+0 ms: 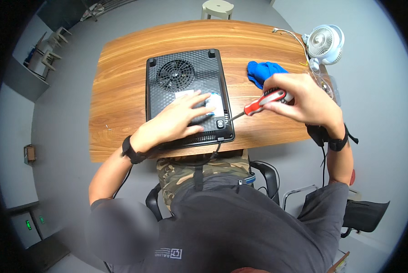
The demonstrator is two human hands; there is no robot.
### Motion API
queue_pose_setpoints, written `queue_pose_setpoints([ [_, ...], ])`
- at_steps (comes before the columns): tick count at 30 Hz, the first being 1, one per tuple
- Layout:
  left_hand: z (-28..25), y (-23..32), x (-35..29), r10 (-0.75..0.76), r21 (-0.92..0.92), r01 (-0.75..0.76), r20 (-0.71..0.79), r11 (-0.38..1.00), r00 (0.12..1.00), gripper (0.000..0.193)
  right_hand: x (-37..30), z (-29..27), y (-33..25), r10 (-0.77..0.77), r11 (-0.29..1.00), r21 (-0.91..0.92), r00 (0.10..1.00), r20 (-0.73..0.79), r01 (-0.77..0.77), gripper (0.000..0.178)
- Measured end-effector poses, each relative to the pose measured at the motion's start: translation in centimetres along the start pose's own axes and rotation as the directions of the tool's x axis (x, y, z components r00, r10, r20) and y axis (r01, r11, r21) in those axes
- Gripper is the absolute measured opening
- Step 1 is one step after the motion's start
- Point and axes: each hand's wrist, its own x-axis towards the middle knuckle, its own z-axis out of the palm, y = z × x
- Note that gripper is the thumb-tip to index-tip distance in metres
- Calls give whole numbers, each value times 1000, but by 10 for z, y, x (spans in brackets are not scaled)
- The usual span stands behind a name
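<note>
A flat black appliance (158, 98) with a round fan grille, like an induction cooker, lies bottom side up on the table, its rubber feet facing me. My left hand (179, 113) rests on its underside, fingers spread, partly over a white and blue label (216, 105). In my right hand (299, 98) is a screwdriver (255, 107) with a red, grey and black handle. Its shaft slants down left, and the tip meets the appliance near the foot (220, 123) at the near right corner. Whether the tip sits in a screw is too small to tell. A black cord (216, 150) hangs from the near edge.
The wooden table (122, 91) carries a bunched blue cloth (264, 72) beyond my right hand. A white fan (324, 43) with cables stands at the far right corner. Small metal bits, perhaps screws (108, 127), lie at the left. A stool (217, 8) stands behind the table.
</note>
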Motion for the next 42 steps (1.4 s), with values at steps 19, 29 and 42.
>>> queue_pose_setpoints([
  [19, 15, 8, 33, -13, 65, -3, 244, 998, 970, 77, 4, 25, -18, -11, 996, -85, 952, 305, 38, 29],
  [29, 17, 7, 31, -15, 60, 1, 238, 998, 971, 77, 4, 38, -20, -19, 993, -107, 948, 317, 56, 27],
  [42, 11, 13, 34, -43, 81, 21, 282, 996, 958, 77, 21, 37, -33, 162, 984, -133, 914, 372, -120, 42],
])
